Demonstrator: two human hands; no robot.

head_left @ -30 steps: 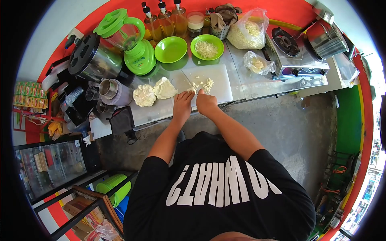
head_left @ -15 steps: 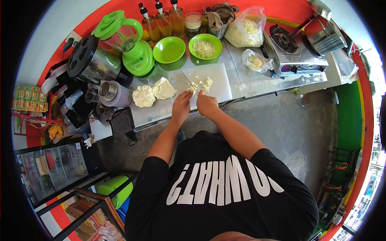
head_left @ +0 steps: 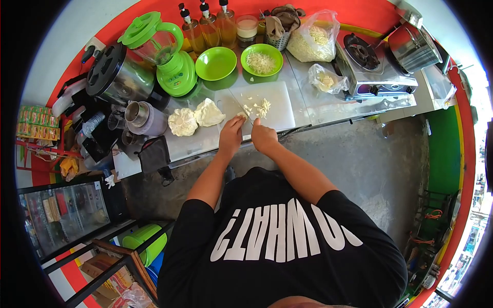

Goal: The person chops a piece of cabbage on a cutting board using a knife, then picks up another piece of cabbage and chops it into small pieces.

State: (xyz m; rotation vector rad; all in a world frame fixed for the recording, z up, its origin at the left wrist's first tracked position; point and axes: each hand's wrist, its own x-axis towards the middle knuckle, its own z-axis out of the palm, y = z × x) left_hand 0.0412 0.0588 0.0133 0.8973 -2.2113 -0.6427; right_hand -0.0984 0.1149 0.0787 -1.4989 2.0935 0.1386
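A white cutting board [head_left: 281, 102] lies on the metal counter. My right hand [head_left: 264, 136] is closed around a knife [head_left: 243, 105], whose thin blade points away from me over the board. Pressed close to the blade's left side, my left hand [head_left: 231, 134] pinches a small pale piece of cabbage [head_left: 241, 115] at the board's near edge. Chopped cabbage [head_left: 263, 108] lies in a little heap right of the blade, with scattered bits around. Left of the board sit two larger cabbage chunks, one rounded [head_left: 183, 122] and one wedge-like [head_left: 209, 113]. The knife handle is hidden in my fist.
Behind the board stand a green bowl [head_left: 215, 64] and another green bowl [head_left: 279, 60] holding shredded cabbage. A green blender [head_left: 177, 77] and pump bottles [head_left: 209, 28] are at the back left. Bagged shreds [head_left: 314, 43] and a gas stove [head_left: 382, 82] stand to the right.
My hands stay almost in place at the board, with only a slight shift of the fingers and blade. The view has tilted a little.
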